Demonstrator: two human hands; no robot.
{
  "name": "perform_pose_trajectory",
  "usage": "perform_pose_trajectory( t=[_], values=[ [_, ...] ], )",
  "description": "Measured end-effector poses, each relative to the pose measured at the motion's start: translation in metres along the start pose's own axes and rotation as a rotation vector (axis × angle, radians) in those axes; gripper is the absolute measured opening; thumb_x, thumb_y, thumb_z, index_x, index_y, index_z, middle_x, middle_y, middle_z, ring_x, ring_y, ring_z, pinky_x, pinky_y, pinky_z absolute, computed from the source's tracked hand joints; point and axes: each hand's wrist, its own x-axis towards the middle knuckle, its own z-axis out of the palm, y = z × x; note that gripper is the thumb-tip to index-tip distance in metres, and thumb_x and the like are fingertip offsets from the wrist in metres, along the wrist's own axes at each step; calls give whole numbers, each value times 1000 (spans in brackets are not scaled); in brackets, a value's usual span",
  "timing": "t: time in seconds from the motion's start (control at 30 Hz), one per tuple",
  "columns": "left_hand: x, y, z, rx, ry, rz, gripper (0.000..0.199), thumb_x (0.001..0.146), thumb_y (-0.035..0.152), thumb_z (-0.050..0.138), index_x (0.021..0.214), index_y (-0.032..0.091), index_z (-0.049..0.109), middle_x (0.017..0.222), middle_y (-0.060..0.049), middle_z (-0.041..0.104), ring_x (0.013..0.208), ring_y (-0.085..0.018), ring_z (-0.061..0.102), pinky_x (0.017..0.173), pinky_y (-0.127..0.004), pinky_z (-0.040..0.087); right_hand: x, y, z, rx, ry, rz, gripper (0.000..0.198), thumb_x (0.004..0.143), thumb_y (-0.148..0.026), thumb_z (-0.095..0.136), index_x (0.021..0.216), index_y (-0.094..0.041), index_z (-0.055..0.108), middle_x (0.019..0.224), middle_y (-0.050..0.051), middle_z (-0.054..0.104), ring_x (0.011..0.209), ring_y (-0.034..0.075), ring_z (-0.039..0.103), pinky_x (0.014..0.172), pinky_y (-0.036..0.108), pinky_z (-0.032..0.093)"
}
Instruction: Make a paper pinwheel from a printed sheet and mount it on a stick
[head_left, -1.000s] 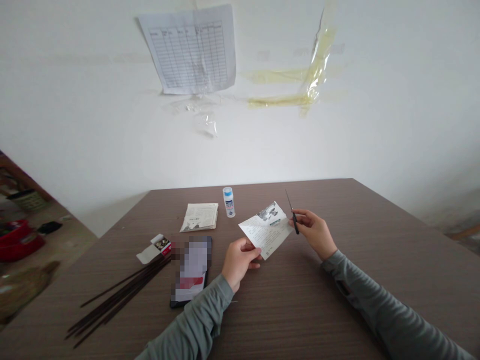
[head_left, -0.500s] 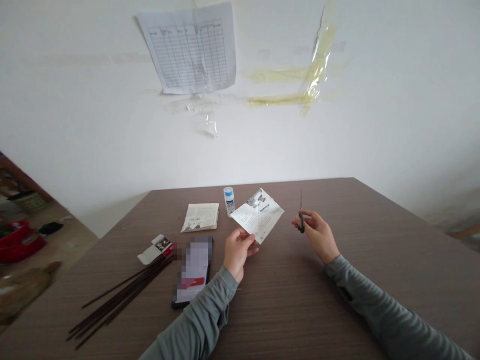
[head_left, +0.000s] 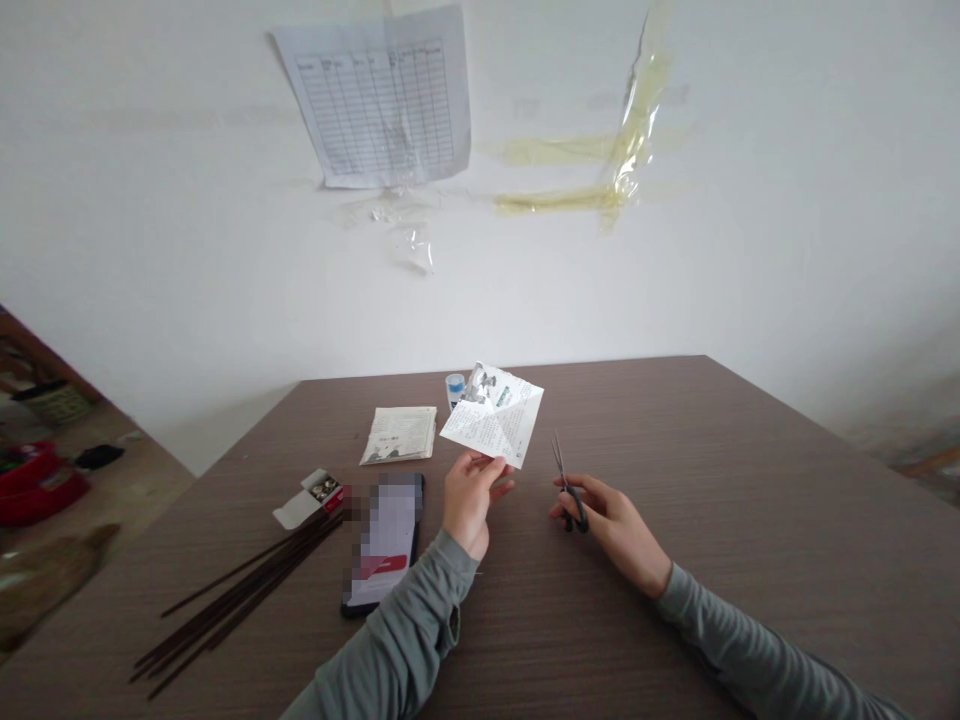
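A square of printed paper (head_left: 491, 418) is pinched along its near edge between the thumb and fingers of the left hand (head_left: 477, 495), and is held up above the table (head_left: 660, 420). Crossing diagonal creases can be seen on the sheet, on which lines of text, a dark picture and a small green patch are printed. The dark handles of a pair of scissors (head_left: 574, 512) are gripped by the right hand (head_left: 611, 525), to the right of the paper and apart from it. The blades are pointed away from the person and are slightly parted. Both wrists are covered by grey sleeves (head_left: 397, 635).

Just behind the paper, the lower part of a small upright tube (head_left: 455, 382) is hidden; a blue band is seen at its top. To the left, a stack of printed paper pieces (head_left: 399, 435) is laid flat. Nearer, beside the left forearm, a phone (head_left: 388, 540) is placed face up, its screen partly blurred. Beyond its left edge, a small open box (head_left: 304, 507) is filled with little shiny pieces (head_left: 327, 487), and a loose bundle of thin dark sticks (head_left: 240, 590) is spread toward the near left.

Farther out, a gridded sheet (head_left: 382, 100) is taped to the wall (head_left: 225, 250), and a red basin (head_left: 45, 485) is seen at far left.
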Motion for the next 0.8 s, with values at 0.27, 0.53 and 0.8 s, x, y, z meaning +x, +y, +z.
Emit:
perform_pose_trajectory(
  t=[0.27, 0.53, 0.8],
  values=[
    [-9, -1, -8, 14, -37, 9, 28, 86, 26, 108, 96, 24, 82, 102, -7, 94, 102, -29, 93, 85, -37, 77, -5, -18, 7, -65, -136, -59, 61, 94, -78, 94, 124, -26, 105, 88, 11, 94, 87, 41, 89, 94, 53, 76],
    [-13, -5, -13, -6, -34, 32, 27, 84, 29, 106, 98, 25, 83, 105, -6, 95, 104, -29, 94, 83, -35, 76, -12, -28, 12, -38, -217, -35, 60, 93, -79, 97, 117, -24, 106, 89, 14, 95, 86, 40, 87, 87, 51, 76],
    [-14, 1, -11, -27, -4, 12, 19, 87, 21, 103, 99, 24, 88, 107, -8, 98, 107, -30, 96, 82, -34, 77, -12, -18, 12, -1, -301, -38, 60, 96, -78, 95, 121, -24, 102, 92, 12, 97, 81, 35, 88, 85, 48, 75]
  ],
)
